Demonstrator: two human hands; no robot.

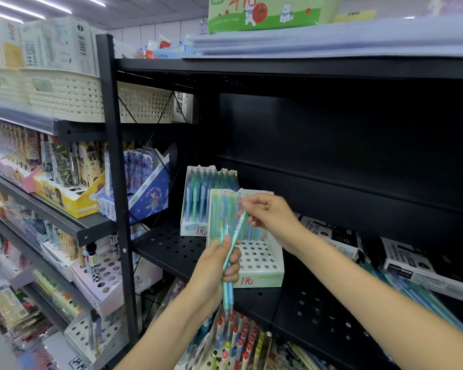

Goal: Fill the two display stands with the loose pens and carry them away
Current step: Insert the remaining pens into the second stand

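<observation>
Two white display stands sit on a black perforated shelf [171,244]. The rear stand [190,228] is packed with blue and green pens. The front stand [262,260] has pens along its back rows and several bare holes in front. My left hand [219,263] is closed around a small bunch of teal and blue pens [228,287], held upright in front of the front stand. My right hand [273,217] pinches the top end of one teal pen [238,228] from that bunch. Loose pens [412,292] lie in a pile on the shelf to the right.
White boxes [417,268] stand behind the loose pens at the right. A black upright post [118,182] divides this shelf unit from the left shelves of stationery boxes. Below, more pen stands with red-capped pens [235,340]. Baskets [64,94] sit on top left.
</observation>
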